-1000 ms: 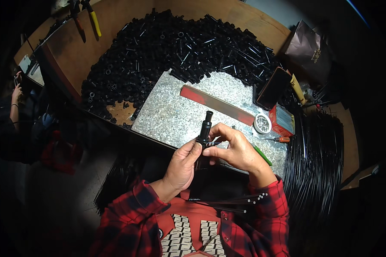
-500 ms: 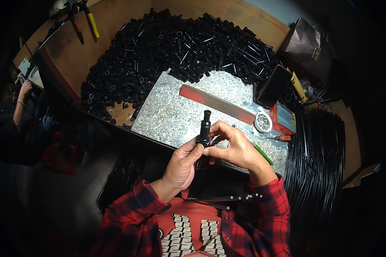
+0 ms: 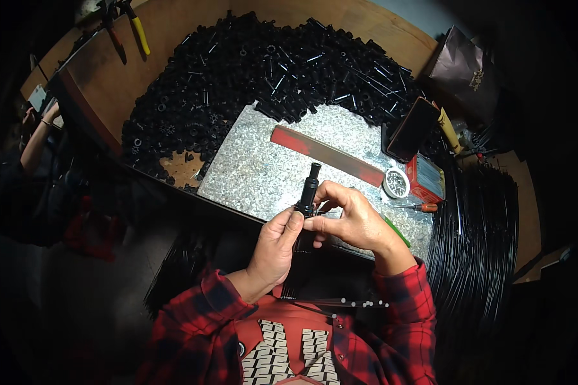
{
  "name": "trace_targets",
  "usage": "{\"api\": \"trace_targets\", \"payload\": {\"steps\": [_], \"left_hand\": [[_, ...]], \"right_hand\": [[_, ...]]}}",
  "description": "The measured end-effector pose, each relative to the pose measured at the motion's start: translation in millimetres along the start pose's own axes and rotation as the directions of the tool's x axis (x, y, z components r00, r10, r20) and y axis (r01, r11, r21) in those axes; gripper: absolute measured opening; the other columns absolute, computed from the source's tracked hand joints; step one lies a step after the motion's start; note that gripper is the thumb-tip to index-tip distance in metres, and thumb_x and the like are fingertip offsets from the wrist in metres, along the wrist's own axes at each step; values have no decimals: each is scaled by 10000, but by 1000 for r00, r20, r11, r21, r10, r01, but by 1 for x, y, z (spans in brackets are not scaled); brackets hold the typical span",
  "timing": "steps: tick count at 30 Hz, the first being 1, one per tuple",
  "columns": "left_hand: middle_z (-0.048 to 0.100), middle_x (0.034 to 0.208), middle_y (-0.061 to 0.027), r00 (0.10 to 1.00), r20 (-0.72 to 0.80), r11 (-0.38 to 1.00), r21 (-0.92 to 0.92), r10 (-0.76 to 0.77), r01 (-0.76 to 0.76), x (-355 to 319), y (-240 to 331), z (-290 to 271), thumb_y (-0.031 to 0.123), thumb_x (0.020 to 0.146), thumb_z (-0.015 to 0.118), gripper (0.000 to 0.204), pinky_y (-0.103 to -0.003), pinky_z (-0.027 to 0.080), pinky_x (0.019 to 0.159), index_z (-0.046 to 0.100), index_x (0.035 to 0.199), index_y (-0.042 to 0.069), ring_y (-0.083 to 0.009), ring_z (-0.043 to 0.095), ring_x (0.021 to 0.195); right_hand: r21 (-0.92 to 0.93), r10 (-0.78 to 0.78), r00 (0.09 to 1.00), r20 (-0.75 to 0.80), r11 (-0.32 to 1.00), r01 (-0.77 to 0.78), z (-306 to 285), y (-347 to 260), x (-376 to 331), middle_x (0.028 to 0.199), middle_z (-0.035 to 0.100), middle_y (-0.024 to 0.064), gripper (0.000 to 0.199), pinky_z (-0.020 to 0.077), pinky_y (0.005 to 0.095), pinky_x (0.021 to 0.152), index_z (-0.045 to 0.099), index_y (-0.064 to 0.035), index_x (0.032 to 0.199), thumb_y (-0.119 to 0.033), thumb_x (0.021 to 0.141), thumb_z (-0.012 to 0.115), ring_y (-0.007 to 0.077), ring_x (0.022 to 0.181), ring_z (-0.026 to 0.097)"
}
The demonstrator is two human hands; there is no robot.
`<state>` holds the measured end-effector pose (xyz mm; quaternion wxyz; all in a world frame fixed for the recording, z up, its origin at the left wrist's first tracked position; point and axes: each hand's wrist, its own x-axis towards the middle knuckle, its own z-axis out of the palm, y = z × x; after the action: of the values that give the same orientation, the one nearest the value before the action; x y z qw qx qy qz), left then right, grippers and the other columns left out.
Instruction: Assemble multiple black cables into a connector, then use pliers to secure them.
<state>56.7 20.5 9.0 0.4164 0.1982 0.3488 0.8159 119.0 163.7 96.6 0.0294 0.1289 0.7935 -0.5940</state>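
My left hand [image 3: 275, 247] is closed around a black stepped plastic tube [image 3: 310, 190] with a narrower, knobbed top. The tube stands nearly upright, leaning slightly right, above the table's front edge. Thumb and forefinger of my right hand [image 3: 352, 218] are pinched together at the tube's collar. Whatever small thing lies between them is too dark and fine to make out. Thin black rods with pale tips [image 3: 359, 303], resembling umbrella ribs, lie across my lap below both hands.
A big heap of black plastic parts [image 3: 250, 70] covers the back of the speckled board [image 3: 237, 160]. On it lie a reddish bar [image 3: 327, 155], a white cup of small metal pieces [image 3: 396, 183] and an orange-handled screwdriver [image 3: 425, 208]. Black rods [image 3: 478, 237] fill the right side.
The tube has tipped slightly to the right. My hands keep nearly the same grip. At far left another person's hand has shifted up and right.
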Motion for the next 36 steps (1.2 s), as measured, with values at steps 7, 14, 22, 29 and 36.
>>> {"api": "trace_targets", "payload": {"steps": [7,14,22,29,36], "left_hand": [[625,981,-92,999,-40,997,79,9,-6,1,1,-6,259,1017,363,348,-275,507,722,533,1137,-20,-135,607,839],[613,1066,-108,995,-84,992,123,45,-34,-2,1,-8,259,1014,375,349,-302,470,869,525,1159,-21,-148,587,969],[579,1182,-117,999,-42,999,43,10,-8,-1,5,0,247,1016,368,356,-273,485,834,525,1197,-17,-144,580,988],[508,1296,-151,997,48,993,101,-65,60,0,8,-2,292,1016,342,422,-300,534,734,466,1274,-17,-166,594,966],[436,1371,-171,989,105,993,72,-102,95,0,13,-3,303,1009,355,447,-330,533,795,431,1302,-26,-214,556,1084]], "right_hand": [[61,-33,984,-177,997,44,17,23,2,817,570,57,326,492,226,503,483,-1,973,-73,783,737,108,592,603],[290,103,951,-293,957,-14,37,52,-6,664,525,9,364,435,212,419,428,-43,915,-172,797,747,73,525,535],[519,144,943,-301,854,35,53,64,-13,640,552,13,240,431,211,401,542,-8,864,-218,876,660,69,469,509],[421,49,973,-225,906,52,46,60,-16,619,544,-18,272,435,210,432,615,-24,793,-253,935,577,64,503,532],[441,0,988,-152,895,68,46,65,-14,688,565,-12,266,439,198,440,612,-28,798,-243,946,557,60,513,537]]}}
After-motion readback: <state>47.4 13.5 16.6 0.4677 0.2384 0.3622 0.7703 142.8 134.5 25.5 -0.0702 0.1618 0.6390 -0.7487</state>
